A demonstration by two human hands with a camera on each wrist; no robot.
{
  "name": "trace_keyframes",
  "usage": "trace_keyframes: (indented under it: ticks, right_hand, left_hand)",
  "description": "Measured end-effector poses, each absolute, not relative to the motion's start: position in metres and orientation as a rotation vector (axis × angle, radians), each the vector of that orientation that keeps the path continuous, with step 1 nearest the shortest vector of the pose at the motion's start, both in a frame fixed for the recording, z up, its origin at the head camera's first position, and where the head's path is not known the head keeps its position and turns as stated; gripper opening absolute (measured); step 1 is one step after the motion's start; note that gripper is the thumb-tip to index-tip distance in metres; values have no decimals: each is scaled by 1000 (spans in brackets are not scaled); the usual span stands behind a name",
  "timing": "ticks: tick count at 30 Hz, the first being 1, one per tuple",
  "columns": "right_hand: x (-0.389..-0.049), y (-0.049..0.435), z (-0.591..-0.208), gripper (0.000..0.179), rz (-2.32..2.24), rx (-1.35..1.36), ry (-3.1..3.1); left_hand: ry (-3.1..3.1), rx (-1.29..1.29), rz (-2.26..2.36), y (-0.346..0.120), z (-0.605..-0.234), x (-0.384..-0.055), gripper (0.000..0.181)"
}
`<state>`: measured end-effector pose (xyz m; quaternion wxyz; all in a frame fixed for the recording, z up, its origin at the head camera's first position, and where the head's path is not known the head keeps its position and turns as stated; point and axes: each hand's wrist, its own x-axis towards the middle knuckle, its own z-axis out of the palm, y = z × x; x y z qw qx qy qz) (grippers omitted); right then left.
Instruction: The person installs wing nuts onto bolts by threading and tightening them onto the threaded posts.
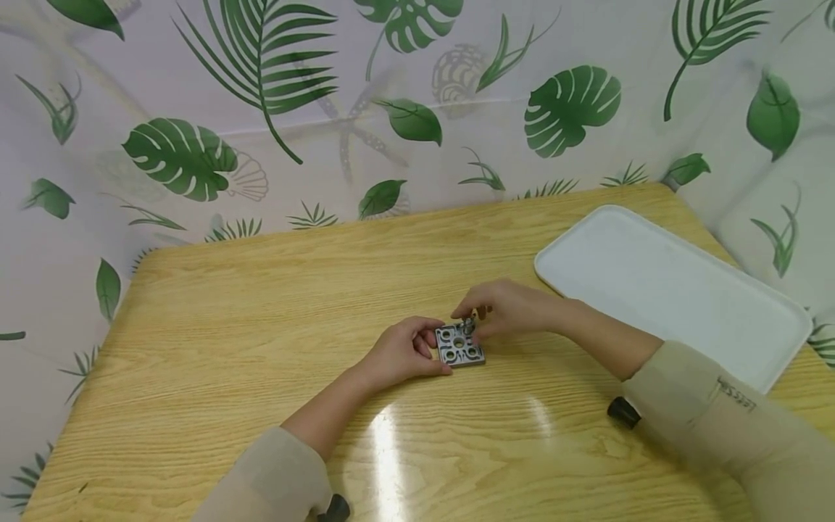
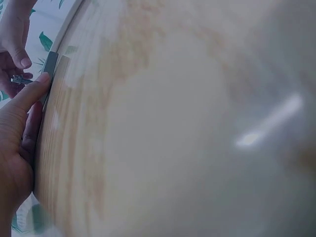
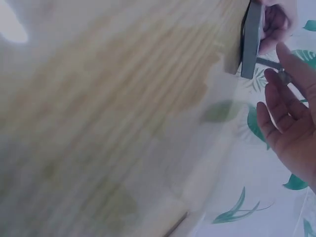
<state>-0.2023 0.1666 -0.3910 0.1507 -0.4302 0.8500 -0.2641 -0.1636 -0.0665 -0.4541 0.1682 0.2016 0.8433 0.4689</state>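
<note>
L hand point(image 1: 406, 351) is gripping a square silver metal plate point(image 1: 461, 354) on the yellow-brown wood table point(image 1: 261, 312), R hand point(image 1: 512, 308) pinching a small silver metal screw point(image 1: 468, 325), prob. standing in its far-R corner, w/ 4 holes point(image 1: 459, 343) showing bare.

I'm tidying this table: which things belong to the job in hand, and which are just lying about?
Job:
Square holed metal plate, in the left hand
Small metal bolt, in the right hand

Seemingly lying about:
White rectangular tray, in neither hand
</note>
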Motion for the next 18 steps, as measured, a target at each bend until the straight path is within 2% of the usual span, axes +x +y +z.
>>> trace_keyframes:
  ticks: [5, 9, 12, 18]
  right_hand:
    - [-210, 163, -391, 22, -710, -1285, 2426]
    - [-203, 157, -391, 11, -645, -1205, 2525]
    - [-193, 150, -392, 8, -620, -1055, 2662]
    - [-173, 136, -393, 13, -687, -640, 2818]
  left_hand:
    - [2402, 579, 1340, -66, -455, -164, 68]
    - [2402, 576, 1343, -65, -457, -165, 68]
    - [2401, 572, 1343, -66, -456, -165, 68]
    - [2396, 580, 1349, -66, -454, -164, 66]
